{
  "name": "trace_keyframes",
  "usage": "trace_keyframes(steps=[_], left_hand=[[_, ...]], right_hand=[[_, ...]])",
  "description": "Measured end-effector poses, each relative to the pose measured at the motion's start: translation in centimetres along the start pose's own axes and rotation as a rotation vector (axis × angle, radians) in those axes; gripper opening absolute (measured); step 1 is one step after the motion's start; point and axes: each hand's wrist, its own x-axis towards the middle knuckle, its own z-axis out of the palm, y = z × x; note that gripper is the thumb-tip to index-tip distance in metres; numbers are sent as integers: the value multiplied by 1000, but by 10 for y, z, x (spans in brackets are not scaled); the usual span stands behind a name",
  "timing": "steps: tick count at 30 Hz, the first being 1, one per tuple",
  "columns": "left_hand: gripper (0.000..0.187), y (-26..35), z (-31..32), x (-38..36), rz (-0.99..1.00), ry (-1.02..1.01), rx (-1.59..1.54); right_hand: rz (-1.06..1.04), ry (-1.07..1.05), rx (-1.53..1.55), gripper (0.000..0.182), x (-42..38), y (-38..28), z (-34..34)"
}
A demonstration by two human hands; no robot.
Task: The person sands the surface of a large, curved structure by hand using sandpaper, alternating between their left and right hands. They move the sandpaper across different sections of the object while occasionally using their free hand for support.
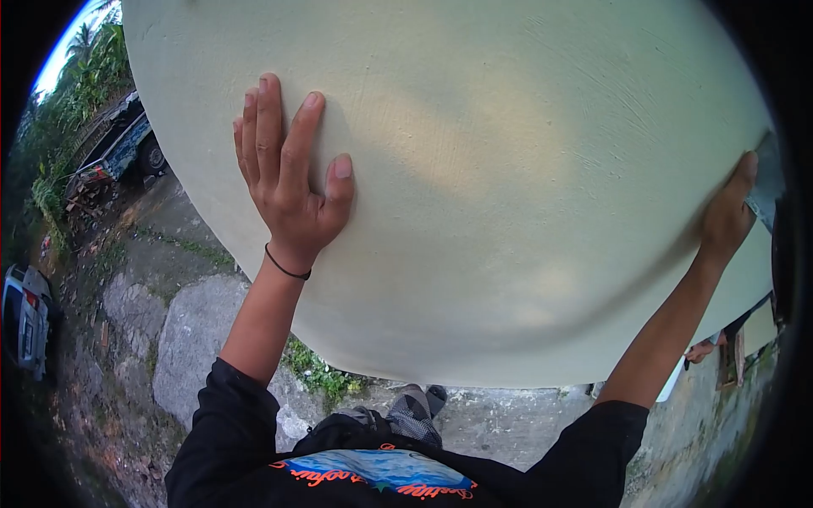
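A broad cream-painted wall with faint scratches and small bumps fills the middle of the head view. My left hand lies with its palm against the wall, fingers stretched and thumb apart; a thin black band circles that wrist. Far to the right, my right hand is closed beside a flat grey piece near the wall's right side. Most of its fingers are hidden, and what they grip cannot be made out.
Rough concrete ground with weeds runs along the wall's foot. At left stand a pickup truck and a silver car. Another person's hand shows at lower right, near a wooden frame.
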Motion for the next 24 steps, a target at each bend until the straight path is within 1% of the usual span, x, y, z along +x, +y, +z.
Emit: trace_keyframes(steps=[2, 4, 6, 7, 9, 10, 12, 13, 14, 16, 18, 20, 21, 23, 24], left_hand=[[45, 1, 0, -2, -9, 3, 0], [45, 1, -1, -1, -8, -4, 7], [45, -1, 0, 0, -3, -9, 4], [45, 0, -2, -2, -7, -17, 5], [45, 0, 0, 0, -7, -7, 8], [45, 0, -1, -1, -6, -10, 2], [45, 0, 0, -1, -6, -11, -4], [45, 0, -1, -2, -5, -4, -10], [45, 0, 0, -2, -5, -6, -18], [45, 0, 0, -1, -8, -3, -18], [45, 3, -5, 0, 1, -26, 4], [46, 4, -6, 2, 20, -46, 28], [46, 4, -7, 1, 22, -50, 28], [46, 2, -5, 1, 27, -50, 28], [46, 0, -3, -1, 8, -28, 8]], right_hand=[[-140, -53, 28, 57, -34, -2, 14], [-806, -125, -350, 53, -102, -27, 28], [-1247, -387, -441, 50, -152, -11, 26], [-1254, -395, -437, 50, -145, -3, 21], [-1167, -328, -415, 52, -100, 8, 9], [-873, -275, -234, 48, -73, 11, 5], [-277, -250, -7, 37, -36, 49, -11], [-243, -140, 41, 42, -24, 40, -13], [-239, -139, 34, 42, -31, 37, -12], [-18, 56, 113, 44, -65, 19, 5], [-528, 168, -19, 48, -132, -5, 38], [-1005, -293, -370, 47, -191, 14, 23], [-1001, -294, -370, 47, -182, 18, 18], [-1158, -333, -404, 45, -130, 33, 0], [-926, -286, -367, 43, -103, 31, -10]])
